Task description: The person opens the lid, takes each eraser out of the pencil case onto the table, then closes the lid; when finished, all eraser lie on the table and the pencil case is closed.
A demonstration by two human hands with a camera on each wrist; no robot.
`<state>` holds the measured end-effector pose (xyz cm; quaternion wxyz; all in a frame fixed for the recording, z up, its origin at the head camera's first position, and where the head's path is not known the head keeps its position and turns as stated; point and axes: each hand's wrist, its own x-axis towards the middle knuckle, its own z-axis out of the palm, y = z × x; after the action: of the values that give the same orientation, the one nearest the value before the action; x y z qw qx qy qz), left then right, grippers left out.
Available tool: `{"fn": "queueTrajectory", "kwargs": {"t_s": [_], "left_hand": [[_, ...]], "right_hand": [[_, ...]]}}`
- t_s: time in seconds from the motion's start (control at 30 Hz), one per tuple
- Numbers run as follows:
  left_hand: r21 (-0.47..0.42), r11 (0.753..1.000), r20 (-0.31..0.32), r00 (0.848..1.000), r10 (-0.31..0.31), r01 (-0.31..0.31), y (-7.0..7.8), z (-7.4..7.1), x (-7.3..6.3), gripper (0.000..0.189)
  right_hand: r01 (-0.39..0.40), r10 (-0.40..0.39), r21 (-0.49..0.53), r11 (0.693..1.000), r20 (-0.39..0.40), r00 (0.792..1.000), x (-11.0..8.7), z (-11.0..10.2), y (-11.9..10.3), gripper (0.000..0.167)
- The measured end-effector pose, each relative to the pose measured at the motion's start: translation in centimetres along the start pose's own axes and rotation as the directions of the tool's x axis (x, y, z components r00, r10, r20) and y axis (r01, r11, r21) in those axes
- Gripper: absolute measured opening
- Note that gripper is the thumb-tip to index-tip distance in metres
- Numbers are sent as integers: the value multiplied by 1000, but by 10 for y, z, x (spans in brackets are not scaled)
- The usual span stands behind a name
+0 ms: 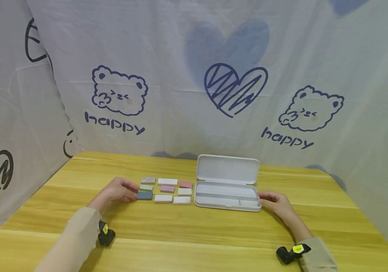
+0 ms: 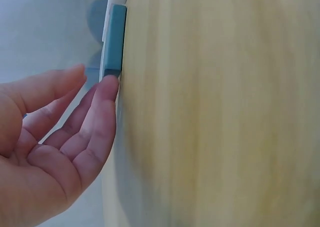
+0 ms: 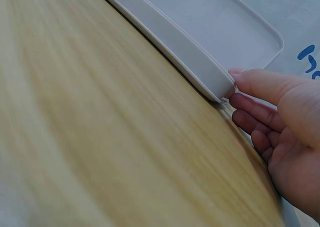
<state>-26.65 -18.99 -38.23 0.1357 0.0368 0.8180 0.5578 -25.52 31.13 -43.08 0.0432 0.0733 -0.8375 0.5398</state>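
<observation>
Several small flat rectangular blocks, shaped like erasers, lie in rows on the table. A blue block (image 1: 144, 195) is at the front left corner of the group, with a green block (image 1: 146, 187) behind it. My left hand (image 1: 120, 190) is beside these two, fingers relaxed and holding nothing; a fingertip is right at the near end of the blue block (image 2: 115, 39) in the left wrist view. To the right stands a white pencil case (image 1: 214, 201), its lid raised at the back. My right hand (image 1: 277, 204) touches its right end, thumb at the rim and fingers loosely extended outside.
Inside, the case has a long divider and a short cross divider (image 1: 239, 200). A pink block (image 1: 185, 184) and a white block (image 1: 184, 192) lie just left of it. A printed cloth (image 1: 177, 124) hangs behind the wooden table (image 1: 194, 238).
</observation>
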Motion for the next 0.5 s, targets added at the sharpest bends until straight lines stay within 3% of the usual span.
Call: {"fn": "queueTrajectory", "kwargs": {"t_s": [0.33,0.5], "left_hand": [[14,999,-129,991,-46,48,9,9,0,22],[39,999,-105,994,18,-14,16,16,3,24]], "right_hand": [[6,-6,-21,1000,4,1000,1,-1,4,40],[3,-3,-12,1000,0,1000,1,-1,5,39]]}}
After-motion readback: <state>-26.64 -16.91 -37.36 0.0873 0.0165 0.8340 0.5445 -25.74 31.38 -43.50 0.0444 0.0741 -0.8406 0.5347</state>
